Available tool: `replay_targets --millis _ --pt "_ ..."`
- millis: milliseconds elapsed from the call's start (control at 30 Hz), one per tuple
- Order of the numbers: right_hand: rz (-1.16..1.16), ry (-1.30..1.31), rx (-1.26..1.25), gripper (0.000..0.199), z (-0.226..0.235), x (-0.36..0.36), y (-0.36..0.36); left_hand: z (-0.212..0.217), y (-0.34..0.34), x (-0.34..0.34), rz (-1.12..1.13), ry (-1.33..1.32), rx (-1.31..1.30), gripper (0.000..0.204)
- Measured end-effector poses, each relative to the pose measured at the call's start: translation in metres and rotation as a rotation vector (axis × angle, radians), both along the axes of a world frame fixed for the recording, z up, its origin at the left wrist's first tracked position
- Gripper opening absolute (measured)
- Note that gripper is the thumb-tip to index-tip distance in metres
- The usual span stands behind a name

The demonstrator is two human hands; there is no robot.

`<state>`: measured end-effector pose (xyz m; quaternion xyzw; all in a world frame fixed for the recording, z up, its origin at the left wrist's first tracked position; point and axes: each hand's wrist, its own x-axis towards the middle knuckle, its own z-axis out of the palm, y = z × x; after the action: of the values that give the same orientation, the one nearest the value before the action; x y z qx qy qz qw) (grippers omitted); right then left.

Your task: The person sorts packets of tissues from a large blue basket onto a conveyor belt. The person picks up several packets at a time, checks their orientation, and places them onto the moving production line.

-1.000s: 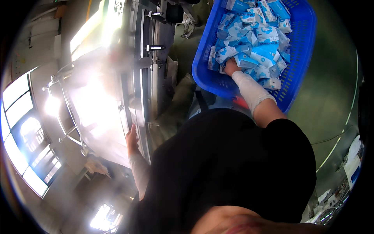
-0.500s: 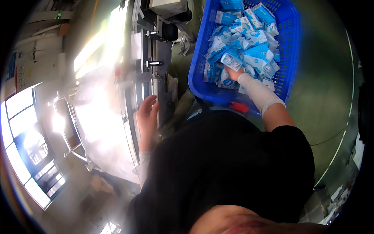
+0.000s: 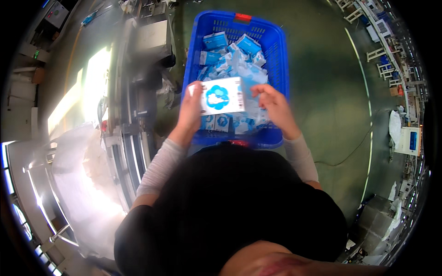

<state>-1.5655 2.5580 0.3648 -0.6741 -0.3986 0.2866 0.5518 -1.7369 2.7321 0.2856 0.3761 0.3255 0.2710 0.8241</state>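
While standing over a blue plastic crate (image 3: 277, 50) of blue-and-white packets (image 3: 232, 64), a person holds one white packet with a blue emblem (image 3: 222, 96) above it, left hand (image 3: 192, 108) gripping its left edge, right hand (image 3: 275, 105) curled at its right edge.

One blue basket (image 3: 278, 55), two hands — one white-and-blue packet (image 3: 222, 96) held, many more inside.
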Motion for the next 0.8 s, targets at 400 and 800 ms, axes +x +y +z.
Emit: replay_targets --millis 400,800 --pt "-0.259 -0.201 0.234 0.018 -0.001 -0.023 0.038 0.05 -0.027 -0.004 -0.052 0.102 0.383 0.026" --pt "0.078 -0.746 -0.059 0.014 0.018 -0.036 0.054 0.031 -0.022 -0.036 -0.175 0.138 0.427 0.056"
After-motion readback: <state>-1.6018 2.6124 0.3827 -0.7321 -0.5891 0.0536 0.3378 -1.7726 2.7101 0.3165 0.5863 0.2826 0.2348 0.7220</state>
